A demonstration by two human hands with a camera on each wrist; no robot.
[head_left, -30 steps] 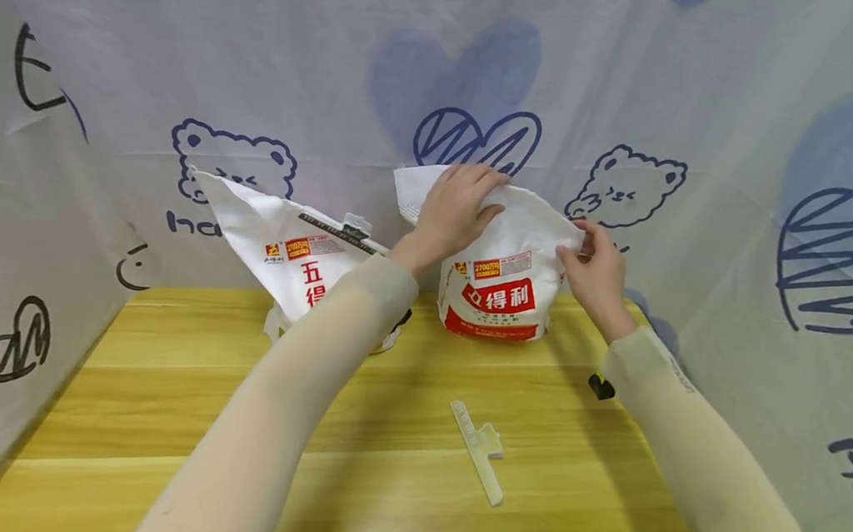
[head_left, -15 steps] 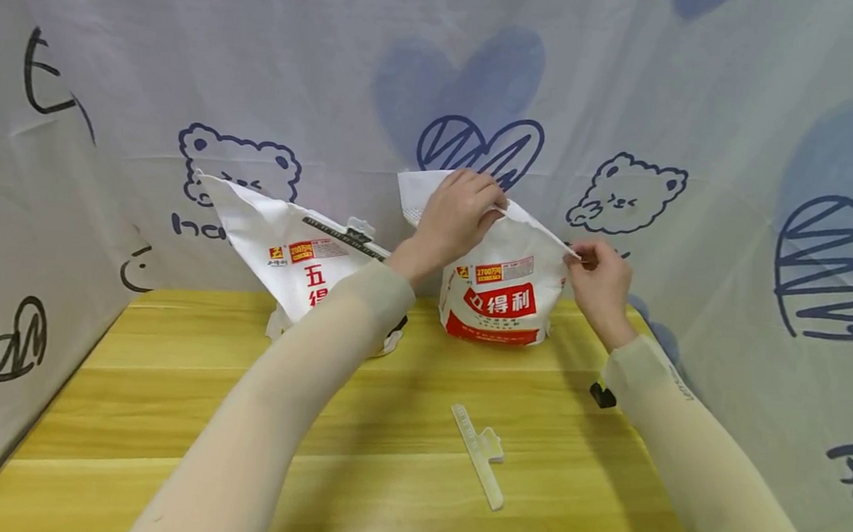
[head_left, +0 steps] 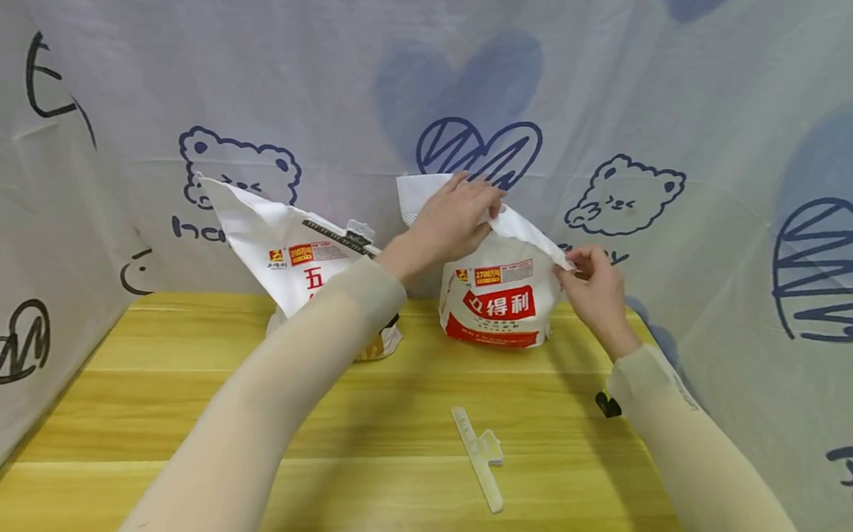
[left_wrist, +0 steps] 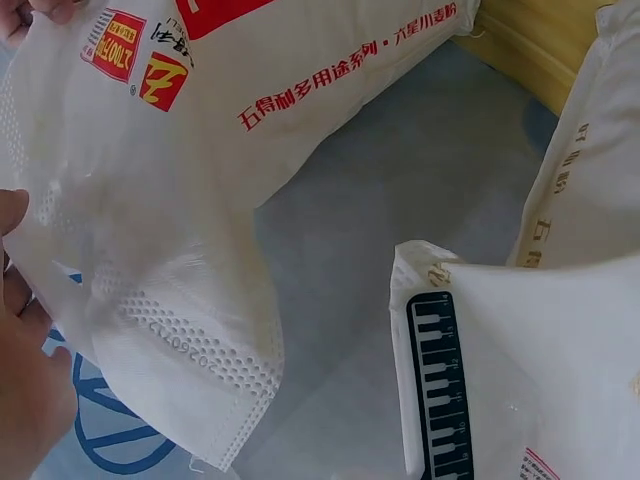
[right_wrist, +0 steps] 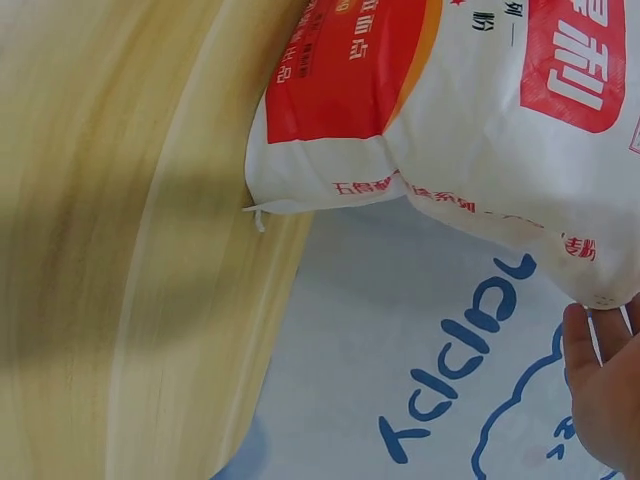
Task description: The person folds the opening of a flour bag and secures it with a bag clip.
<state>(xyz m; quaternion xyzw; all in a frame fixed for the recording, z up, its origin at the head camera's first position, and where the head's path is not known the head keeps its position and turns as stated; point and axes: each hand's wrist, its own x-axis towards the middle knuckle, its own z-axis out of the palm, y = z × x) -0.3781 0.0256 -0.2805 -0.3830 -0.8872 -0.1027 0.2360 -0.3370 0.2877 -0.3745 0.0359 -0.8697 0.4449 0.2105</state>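
Note:
A white flour bag [head_left: 499,305] with red print stands toward the back of the table, its top edge partly folded over. My left hand [head_left: 448,226] grips that top edge near its left part, and a loose corner sticks out beyond it. At the bag's right end, my right hand [head_left: 595,294] pinches the fold between thumb and fingers. The left wrist view shows the bag's perforated corner [left_wrist: 190,350] hanging free beside the left hand [left_wrist: 35,390]. Fingers of the right hand [right_wrist: 608,385] reach the bag's corner in the right wrist view.
A second flour bag [head_left: 249,227] stands to the left, a black bag clip [head_left: 339,235] across its top, partly behind my left arm. A pale bag clip [head_left: 477,460] lies on the wooden table [head_left: 183,397]. A small black object [head_left: 608,405] is near the right sleeve. Printed fabric [head_left: 352,68] surrounds the table.
The bag's top edge has been turned down toward the front into a fold. My right hand has moved lower with its end of the edge; the left hand keeps its hold.

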